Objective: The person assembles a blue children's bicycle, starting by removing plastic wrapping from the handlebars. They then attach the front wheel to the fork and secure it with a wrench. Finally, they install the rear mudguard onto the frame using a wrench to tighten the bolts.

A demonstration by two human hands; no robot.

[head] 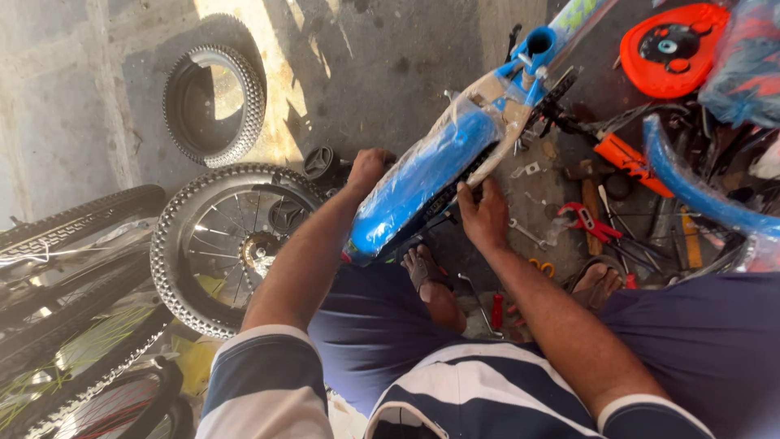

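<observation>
Sitting low over the concrete floor [382, 73], I have a blue bicycle frame [431, 175] wrapped in clear plastic slanting up and away from my knees. My right hand [485, 215] grips the lower edge of that frame, fingers curled around it with the thumb on top, close to the black chain running along its underside. My left hand [367, 169] reaches to the far side of the frame; its fingers are hidden behind the wrapped tube, so I cannot tell how far they are closed or what they hold.

Just left of my left arm, a spoked wheel with a knobby tyre [227, 244] lies flat on the floor, and a bare tyre [215, 104] lies beyond it in the sunlight. More bicycle wheels [73, 325] crowd the lower left corner.

Below the frame, my sandalled foot [424, 272] rests on the floor. To the right of my right hand lie red-handled pliers [587, 219], a small spanner [526, 233] and other loose tools. An orange plastic disc [674, 47] sits at the top right, beside another blue wrapped tube [699, 195].
</observation>
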